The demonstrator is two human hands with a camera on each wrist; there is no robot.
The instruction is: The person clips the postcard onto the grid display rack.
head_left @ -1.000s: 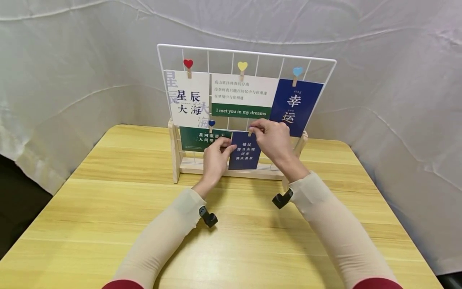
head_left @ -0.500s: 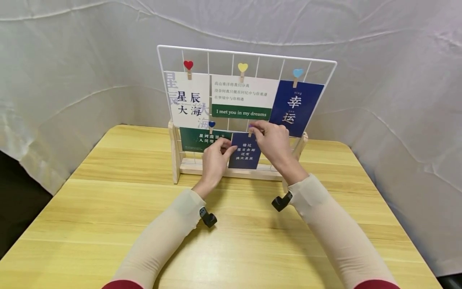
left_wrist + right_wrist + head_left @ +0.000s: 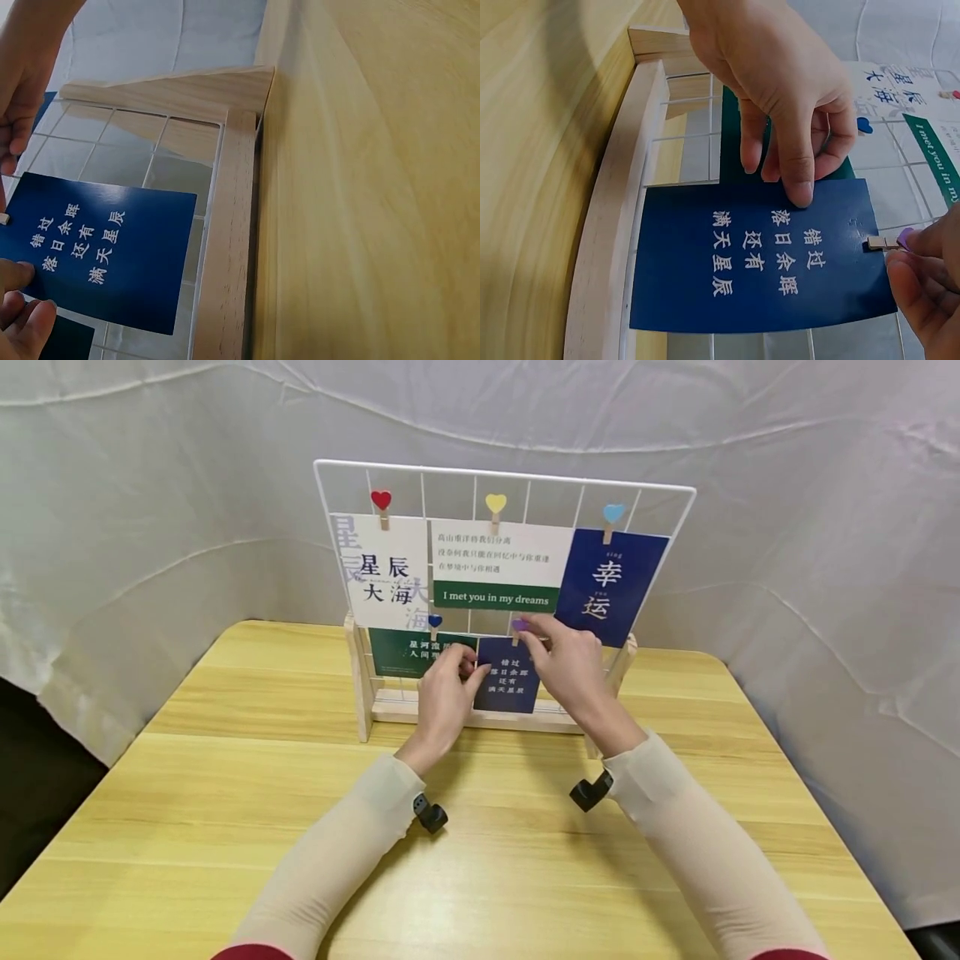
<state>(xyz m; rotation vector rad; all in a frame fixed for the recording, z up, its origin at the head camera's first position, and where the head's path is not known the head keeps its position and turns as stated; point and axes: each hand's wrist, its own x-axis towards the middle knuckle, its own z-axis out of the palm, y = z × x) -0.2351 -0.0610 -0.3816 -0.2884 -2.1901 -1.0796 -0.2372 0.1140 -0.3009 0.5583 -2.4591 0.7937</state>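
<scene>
A dark blue card [image 3: 761, 259] with white characters hangs low on the white wire grid [image 3: 502, 471]. My left hand [image 3: 444, 697] pinches its left edge, thumb on the front; the other fingers are partly hidden behind it. At the card's top edge sits a small wooden clothespin [image 3: 881, 242] with a purple heart. My right hand [image 3: 573, 668] holds the heart end between thumb and finger. To the left, partly covered by my left hand, is a green card [image 3: 390, 653] under a clip with a dark blue heart [image 3: 435, 622].
Higher on the grid hang a white card [image 3: 386, 602], a white-and-green card [image 3: 495, 597] and a larger blue card [image 3: 622, 572], each under a heart clip. A wooden stand [image 3: 360, 693] holds the grid on the wooden table [image 3: 480, 877]. A pale curtain [image 3: 187, 510] hangs behind.
The grid has shifted slightly left in view. More of the purple heart shows between my right fingers, which look a little looser. My left hand keeps its place on the card.
</scene>
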